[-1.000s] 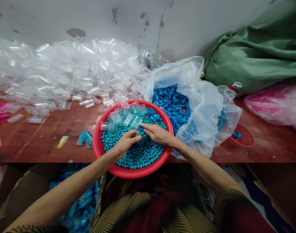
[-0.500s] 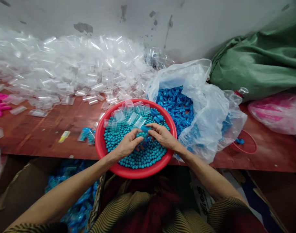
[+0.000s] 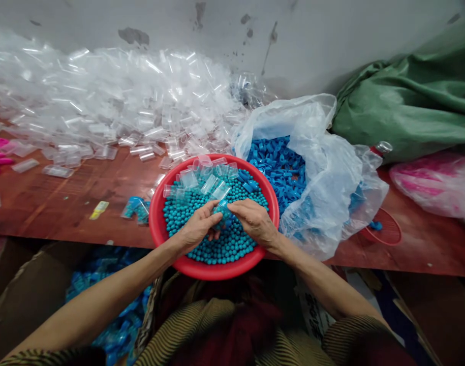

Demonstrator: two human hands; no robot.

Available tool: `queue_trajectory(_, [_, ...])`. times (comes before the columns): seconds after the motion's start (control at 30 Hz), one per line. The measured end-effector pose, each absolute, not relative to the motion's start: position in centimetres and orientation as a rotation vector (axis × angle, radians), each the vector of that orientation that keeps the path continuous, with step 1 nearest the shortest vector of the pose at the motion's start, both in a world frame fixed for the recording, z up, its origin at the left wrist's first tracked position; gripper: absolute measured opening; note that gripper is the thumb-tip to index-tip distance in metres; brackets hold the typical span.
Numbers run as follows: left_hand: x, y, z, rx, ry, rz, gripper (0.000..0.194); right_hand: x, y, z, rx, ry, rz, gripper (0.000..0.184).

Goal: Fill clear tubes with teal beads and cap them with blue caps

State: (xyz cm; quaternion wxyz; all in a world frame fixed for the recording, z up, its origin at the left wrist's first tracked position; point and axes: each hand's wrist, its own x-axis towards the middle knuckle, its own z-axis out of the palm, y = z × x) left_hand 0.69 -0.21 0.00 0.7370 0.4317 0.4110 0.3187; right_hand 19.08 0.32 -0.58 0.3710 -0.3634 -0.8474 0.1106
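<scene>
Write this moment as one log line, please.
left hand: holds clear tube; right hand: at same tube; red basin: below hands, turquoise beads inside

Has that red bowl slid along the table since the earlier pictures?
No. Against the small yellow slip lying on the table, the red bowl appears to hold its place, sliding neither way; only the view shifted.
</scene>
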Motion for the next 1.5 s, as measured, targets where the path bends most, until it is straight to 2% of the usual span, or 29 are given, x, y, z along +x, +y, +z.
queue_trajectory(0.23, [0.4, -0.3, 0.3, 0.933, 0.899, 0.694, 0.066, 19.4, 0.5, -0.4, -0.828, -2.302, 0.106, 0.027])
queue_trajectory(0.47, [0.3, -0.3, 0.2, 1.002, 0.891, 0.685, 0.066, 19.2, 0.1, -0.8, -0.883, -2.217, 0.183, 0.027])
queue_trajectory(0.6, [0.2, -0.4, 0.2, 1.008, 0.894, 0.71, 0.059, 19.4, 0.1, -0.8, -0.815, -2.278, 0.194, 0.03])
queue_trajectory(0.77, [0.6, -0.7, 0.4, 0.991, 0.923, 0.788, 0.043, 19.3, 0.3, -1.1, -0.756, -2.139, 0.419, 0.026])
queue_trajectory(0.93, [0.6, -0.7, 0.5, 1.017, 0.953, 0.829, 0.04, 18.6, 0.4, -1.1, -0.864, -2.057, 0.65, 0.025])
queue_trajectory(1.0, [0.5, -0.6, 0.4, 1.073, 0.946, 0.799, 0.041, 18.5, 0.7, -0.8, -0.976, -1.897, 0.8, 0.031])
queue_trajectory(1.1, [0.3, -0.4, 0.4, 1.157, 0.921, 0.766, 0.041, 18.4, 1.3, -0.3, -1.152, -1.575, 1.079, 0.048])
queue_trajectory(1.2, [0.4, -0.4, 0.4, 1.191, 0.92, 0.771, 0.038, 18.2, 1.4, -0.2, -1.223, -1.427, 1.302, 0.042])
queue_trajectory(1.3, [0.4, -0.5, 0.4, 1.212, 0.965, 0.781, 0.036, 17.9, 1.0, -0.2, -1.257, -1.515, 1.166, 0.033])
queue_trajectory(1.4, [0.5, -0.7, 0.3, 1.244, 0.984, 0.742, 0.033, 17.5, 0.5, 0.0, -1.238, -1.792, 0.954, 0.046])
queue_trajectory(1.5, [0.7, -1.0, 0.2, 1.264, 0.977, 0.723, 0.039, 17.2, 0.1, 0.5, -1.17, -2.08, 0.888, 0.053])
